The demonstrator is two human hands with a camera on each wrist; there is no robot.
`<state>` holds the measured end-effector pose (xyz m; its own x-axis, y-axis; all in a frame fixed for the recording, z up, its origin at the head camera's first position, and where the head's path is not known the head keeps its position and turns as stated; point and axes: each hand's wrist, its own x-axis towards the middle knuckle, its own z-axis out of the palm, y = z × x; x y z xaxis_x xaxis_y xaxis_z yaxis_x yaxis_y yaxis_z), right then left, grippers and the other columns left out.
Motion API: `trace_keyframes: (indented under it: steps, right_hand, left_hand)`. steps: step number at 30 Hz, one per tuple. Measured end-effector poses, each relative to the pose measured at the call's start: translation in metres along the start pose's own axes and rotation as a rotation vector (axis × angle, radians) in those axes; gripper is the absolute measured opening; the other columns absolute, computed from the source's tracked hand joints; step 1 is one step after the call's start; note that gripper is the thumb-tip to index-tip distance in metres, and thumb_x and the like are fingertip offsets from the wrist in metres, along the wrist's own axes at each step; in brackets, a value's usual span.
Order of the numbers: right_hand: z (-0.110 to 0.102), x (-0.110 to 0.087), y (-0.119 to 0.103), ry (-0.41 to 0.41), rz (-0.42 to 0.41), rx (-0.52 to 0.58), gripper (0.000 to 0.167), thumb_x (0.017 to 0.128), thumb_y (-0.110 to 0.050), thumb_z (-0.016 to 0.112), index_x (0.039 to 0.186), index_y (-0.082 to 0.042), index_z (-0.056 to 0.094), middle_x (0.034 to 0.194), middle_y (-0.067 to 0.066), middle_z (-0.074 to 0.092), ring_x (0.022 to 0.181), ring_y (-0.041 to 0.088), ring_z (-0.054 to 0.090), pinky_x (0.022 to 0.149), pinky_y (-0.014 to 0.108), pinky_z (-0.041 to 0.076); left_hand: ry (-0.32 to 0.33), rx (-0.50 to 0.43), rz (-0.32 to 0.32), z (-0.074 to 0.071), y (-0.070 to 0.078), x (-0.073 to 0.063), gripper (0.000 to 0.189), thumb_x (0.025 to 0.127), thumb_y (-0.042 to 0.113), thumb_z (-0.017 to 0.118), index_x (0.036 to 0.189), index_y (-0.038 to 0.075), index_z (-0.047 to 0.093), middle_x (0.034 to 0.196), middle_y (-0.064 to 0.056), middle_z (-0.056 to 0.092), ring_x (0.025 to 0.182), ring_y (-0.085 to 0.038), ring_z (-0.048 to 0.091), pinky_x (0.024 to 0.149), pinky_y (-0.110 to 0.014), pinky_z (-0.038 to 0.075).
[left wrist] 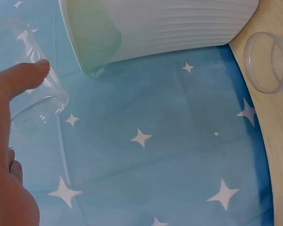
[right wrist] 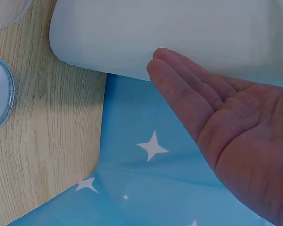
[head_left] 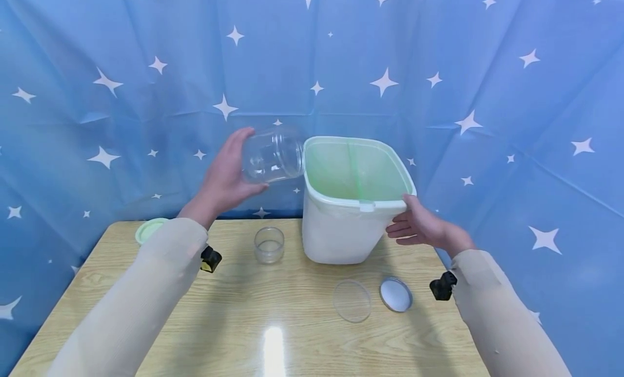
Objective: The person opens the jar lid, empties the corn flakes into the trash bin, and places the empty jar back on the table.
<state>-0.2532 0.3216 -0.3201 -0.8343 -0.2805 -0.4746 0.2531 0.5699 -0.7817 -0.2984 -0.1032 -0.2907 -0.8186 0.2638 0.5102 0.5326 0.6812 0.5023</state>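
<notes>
My left hand (head_left: 226, 171) grips a clear wide-mouthed jar (head_left: 268, 155) around its base end. The jar lies on its side in the air, its mouth right at the left rim of a tall white bin (head_left: 336, 231) with a pale green inside. In the left wrist view, the thumb presses along the side of the clear jar (left wrist: 35, 89). My right hand (head_left: 421, 225) is at the bin's right front corner, thumb at the rim. Its fingers (right wrist: 184, 87) extend straight along the outer wall of the white bin (right wrist: 132, 37).
On the wooden table (head_left: 234, 323) stands a small clear round container (head_left: 269, 246) left of the bin. In front lie a clear disc (head_left: 352, 301) and a silver-rimmed lid (head_left: 396, 294). A green lid (head_left: 150, 231) sits behind my left forearm. A blue star-patterned cloth (head_left: 195, 57) hangs behind.
</notes>
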Motion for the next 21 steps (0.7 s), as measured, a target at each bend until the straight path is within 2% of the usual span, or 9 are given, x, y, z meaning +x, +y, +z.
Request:
trace_keyframes:
  steps: [5,10,16,21]
  right_hand:
    - [0.0,-0.001,-0.001,-0.007,-0.003,0.002,0.099,0.094,-0.07,-0.002,0.149,0.009,0.02,0.149,0.036,0.033,0.137,0.045,0.04,0.112,0.05,0.04]
    - [0.0,-0.001,-0.001,-0.008,-0.007,0.0,0.1,0.093,-0.071,-0.002,0.149,0.009,0.02,0.149,0.036,0.034,0.137,0.046,0.04,0.111,0.05,0.041]
    - [0.0,0.0,-0.001,-0.015,-0.009,0.008,0.098,0.094,-0.07,-0.001,0.15,0.009,0.019,0.149,0.036,0.032,0.137,0.046,0.04,0.112,0.05,0.04]
    - [0.0,0.0,-0.001,-0.015,-0.011,0.019,0.097,0.094,-0.069,-0.001,0.15,0.008,0.019,0.149,0.037,0.032,0.137,0.047,0.039,0.112,0.05,0.041]
  left_hand:
    - [0.035,-0.041,-0.051,0.002,-0.014,-0.016,0.112,0.064,0.027,0.091,0.153,0.017,0.023,0.161,-0.001,0.025,0.145,-0.027,0.03,0.115,-0.055,0.033]
    - [0.062,-0.094,-0.143,0.007,-0.031,-0.037,0.111,0.065,0.028,0.09,0.153,0.017,0.023,0.154,-0.009,0.035,0.136,-0.032,0.039,0.108,-0.059,0.038]
    - [0.093,-0.152,-0.235,0.02,-0.053,-0.061,0.11,0.065,0.029,0.09,0.152,0.015,0.024,0.148,-0.014,0.039,0.132,-0.034,0.042,0.105,-0.06,0.039]
    - [0.075,-0.24,-0.323,0.034,-0.071,-0.083,0.112,0.067,0.034,0.089,0.152,0.013,0.02,0.149,-0.016,0.038,0.133,-0.035,0.042,0.107,-0.06,0.038]
